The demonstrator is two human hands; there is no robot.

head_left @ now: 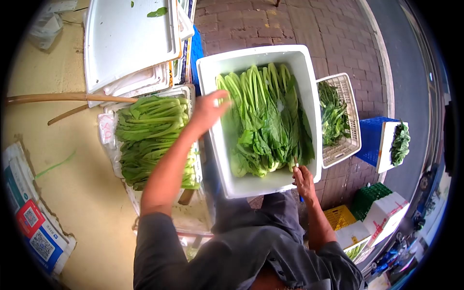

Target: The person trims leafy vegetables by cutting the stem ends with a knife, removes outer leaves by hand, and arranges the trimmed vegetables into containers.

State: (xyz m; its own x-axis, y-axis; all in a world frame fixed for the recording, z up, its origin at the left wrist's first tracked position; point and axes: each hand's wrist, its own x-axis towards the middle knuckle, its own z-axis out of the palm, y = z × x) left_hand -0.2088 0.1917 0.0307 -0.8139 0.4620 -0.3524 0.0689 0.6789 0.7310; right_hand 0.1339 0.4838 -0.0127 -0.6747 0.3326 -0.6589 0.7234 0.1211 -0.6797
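A white foam box (258, 188) in front of me holds long-stemmed leafy greens (263, 116), stems toward the far side. My left hand (210, 111) is over the box's left rim beside the stems. Motion smears its fingers, so I cannot tell whether they grip anything. At the near right corner of the box, my right hand (303, 180) is closed around a slim tool. A narrow metal part shows above the fist and a blue end below; it looks like a small knife. To the left, a tray (197, 164) carries stacked bundles of similar greens (157, 140).
Stacked white foam lids (130, 43) stand at upper left. A beige plastic crate (355, 130) with dark greens is right of the box. Beyond are a blue crate (372, 142), green crate (369, 198) and yellow crate (338, 218). A wooden stick (72, 98) lies left.
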